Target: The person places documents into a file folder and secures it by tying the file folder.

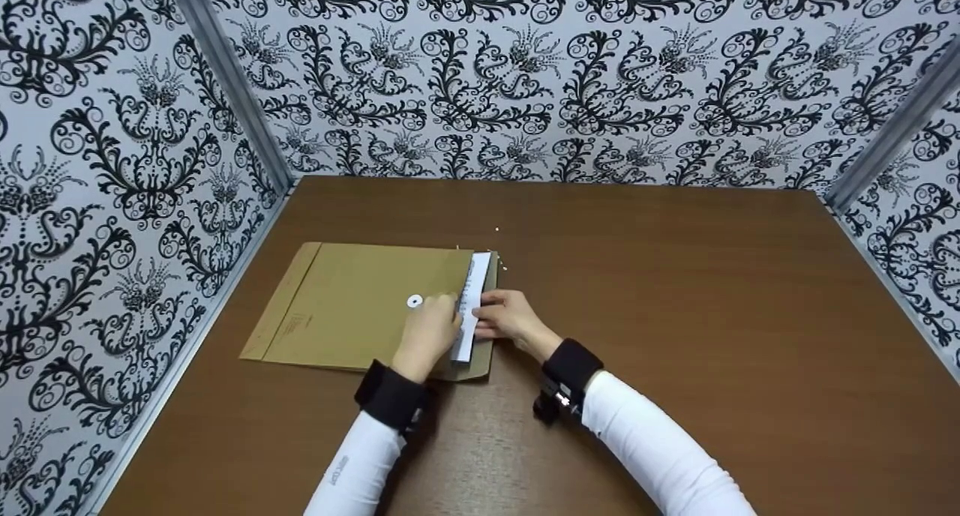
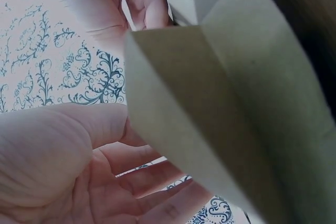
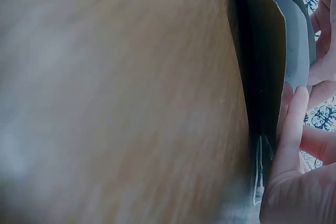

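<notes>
So there's just one envelope (image 1: 352, 306) here, a big flat kraft-brown one lying on the left half of a brown wood-grain table (image 1: 675, 313), long side running left to right, with one small round white disc (image 1: 415, 301) on its face, probably the string closure. At its right end there's one white sheet of paper (image 1: 472, 306) with some print on it, showing as a narrow strip at the opening, with the envelope's flap (image 1: 491, 276) peeking out beyond it. Two hands, both right at that open end: the left hand (image 1: 429, 330) sits on top of the envelope just beside the disc, fingers curled at the edge of the opening, and the left wrist view shows the brown paper folded up between its thumb and fingers. The right hand (image 1: 508, 318) comes in from the other side, its fingers (image 3: 292, 124) laid fairly straight against the white sheet; I can't tell whether the thumb pinches it. Both wrists have black bands over white sleeves. The walls around the table are papered in a black-and-white swirly floral print.
</notes>
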### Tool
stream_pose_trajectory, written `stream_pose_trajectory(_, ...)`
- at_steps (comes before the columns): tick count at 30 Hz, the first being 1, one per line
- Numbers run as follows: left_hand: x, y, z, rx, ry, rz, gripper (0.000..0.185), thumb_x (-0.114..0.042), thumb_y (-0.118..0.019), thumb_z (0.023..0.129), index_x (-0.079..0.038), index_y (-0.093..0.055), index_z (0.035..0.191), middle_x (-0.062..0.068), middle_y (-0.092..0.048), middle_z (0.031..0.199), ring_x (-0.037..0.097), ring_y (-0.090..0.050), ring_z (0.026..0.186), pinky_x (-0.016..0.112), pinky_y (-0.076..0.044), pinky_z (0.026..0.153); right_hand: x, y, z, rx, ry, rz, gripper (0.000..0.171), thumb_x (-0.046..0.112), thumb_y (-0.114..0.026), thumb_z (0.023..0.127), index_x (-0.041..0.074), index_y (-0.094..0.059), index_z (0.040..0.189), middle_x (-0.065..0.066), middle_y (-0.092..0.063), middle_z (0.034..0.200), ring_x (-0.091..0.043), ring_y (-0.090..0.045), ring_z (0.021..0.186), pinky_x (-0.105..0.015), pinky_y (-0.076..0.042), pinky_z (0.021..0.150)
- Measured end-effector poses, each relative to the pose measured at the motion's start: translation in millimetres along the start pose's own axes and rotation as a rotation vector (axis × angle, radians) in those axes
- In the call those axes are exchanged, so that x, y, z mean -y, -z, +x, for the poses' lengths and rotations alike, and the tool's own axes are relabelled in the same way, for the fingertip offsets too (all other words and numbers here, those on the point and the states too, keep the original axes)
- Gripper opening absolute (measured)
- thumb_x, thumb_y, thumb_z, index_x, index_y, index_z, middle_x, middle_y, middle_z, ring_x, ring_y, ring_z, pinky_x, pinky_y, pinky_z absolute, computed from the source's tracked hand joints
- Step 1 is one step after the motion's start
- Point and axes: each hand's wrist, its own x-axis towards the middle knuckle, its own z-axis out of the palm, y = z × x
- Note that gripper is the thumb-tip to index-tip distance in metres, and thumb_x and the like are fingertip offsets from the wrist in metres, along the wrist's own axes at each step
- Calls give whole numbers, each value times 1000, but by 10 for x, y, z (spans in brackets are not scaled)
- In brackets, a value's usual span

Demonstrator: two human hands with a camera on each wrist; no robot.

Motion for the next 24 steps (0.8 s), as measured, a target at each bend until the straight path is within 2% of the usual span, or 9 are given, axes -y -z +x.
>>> stream_pose_trajectory(10,15,7,5,-17,-14,-10,13,-4,-62,91,6,-70,95,25,-74,95,45,-73,90,57,-58,73,13,-70,17,15,-13,9,29,-8,-59,95,-12,-57,124,-5,-66,85,-10,-69,64,-26,-64,67)
stream_pose_trajectory(17,16,15,4,-5,-4,-23,13,-4,-63,92,6,-70,96,25,-74,96,44,-73,90,56,-58,74,43,-118,15,9,-20,-42,27,-6,-59,95,-10,-58,122,-5,-65,80,-9,-68,61,-27,-64,66)
stream_pose_trajectory(24,26,5,10,-28,-19,-4,13,-3,-64,90,6,-71,96,25,-74,93,43,-73,87,55,-58,71,69,-163,27,-5,-28,-100,24,-4,-59,95,-8,-59,119,-3,-61,75,-8,-64,57,-24,-62,60)
